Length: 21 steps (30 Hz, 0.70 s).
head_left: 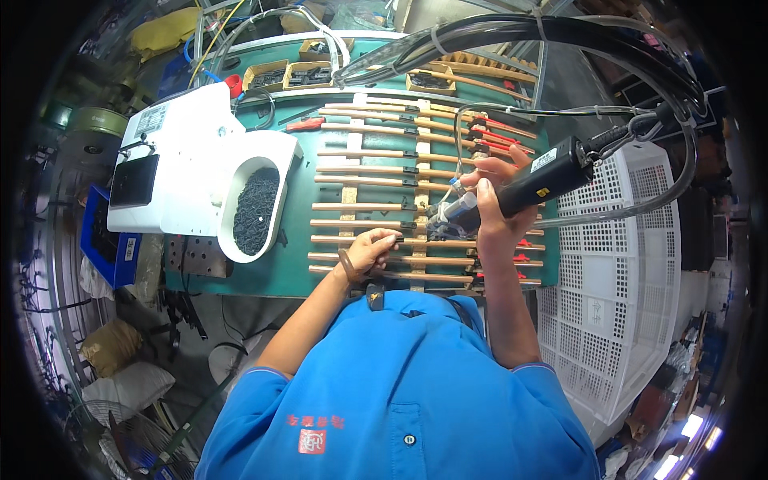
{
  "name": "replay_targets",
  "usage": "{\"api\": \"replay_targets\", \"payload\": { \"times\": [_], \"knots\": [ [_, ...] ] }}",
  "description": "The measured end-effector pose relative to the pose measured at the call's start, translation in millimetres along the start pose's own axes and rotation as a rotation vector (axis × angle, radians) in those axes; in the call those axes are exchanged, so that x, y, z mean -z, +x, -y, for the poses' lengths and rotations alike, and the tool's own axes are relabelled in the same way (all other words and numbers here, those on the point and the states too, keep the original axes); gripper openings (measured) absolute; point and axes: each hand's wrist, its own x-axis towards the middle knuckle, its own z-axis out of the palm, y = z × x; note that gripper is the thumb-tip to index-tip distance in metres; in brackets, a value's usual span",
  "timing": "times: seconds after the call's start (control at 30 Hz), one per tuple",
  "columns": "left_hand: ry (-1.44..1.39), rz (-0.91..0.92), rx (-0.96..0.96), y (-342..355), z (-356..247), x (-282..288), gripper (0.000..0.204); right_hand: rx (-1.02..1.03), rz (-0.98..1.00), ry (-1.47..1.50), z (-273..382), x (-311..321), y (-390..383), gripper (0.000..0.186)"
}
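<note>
My left hand [370, 253], with a brown bangle at the wrist, has thumb and fingers closed at a small black clip [401, 238] on one of several tan rods [352, 239]. My right hand [504, 200] is wrapped round a black electric screwdriver [552, 170] fed by hoses. Its clear-and-metal nose [453, 213] points down toward the rods, just right of my left fingers. Whether the tip touches the clip cannot be made out. The rods lie side by side across slotted wooden strips [349, 200], most with a black clip near the middle and red parts [488, 136] toward their right ends.
A white machine [188, 188] with an oval bin of small black screws [256, 210] stands left on the green table [292, 272]. Cardboard boxes of black parts [310, 76] sit at the back. A white plastic crate [596, 320] stands right. Thick hoses [560, 30] arch overhead.
</note>
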Motion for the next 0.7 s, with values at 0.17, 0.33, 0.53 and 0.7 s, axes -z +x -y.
{"api": "replay_targets", "payload": {
  "times": [0.17, 0.33, 0.53, 0.7],
  "knots": [
    [0.483, -0.060, -0.267, 6.5, 1.5, 2.7, 0.021, -0.018, -0.004, -0.010, 2.7, 2.8, -1.2, 0.053],
    [0.556, 0.027, -0.337, 8.1, -0.1, 3.9, 0.024, -0.029, -0.010, -0.023, 4.6, 3.0, -4.4, 0.052],
    [0.826, 0.605, -0.078, -24.5, -57.3, -0.4, 0.021, -0.052, -0.025, -0.009, 6.6, 5.6, -3.4, 0.052],
    [0.881, 0.754, 0.073, -39.1, -64.7, -27.3, 0.026, -0.043, -0.025, 0.014, 3.7, 5.4, -3.1, 0.052]
  ]
}}
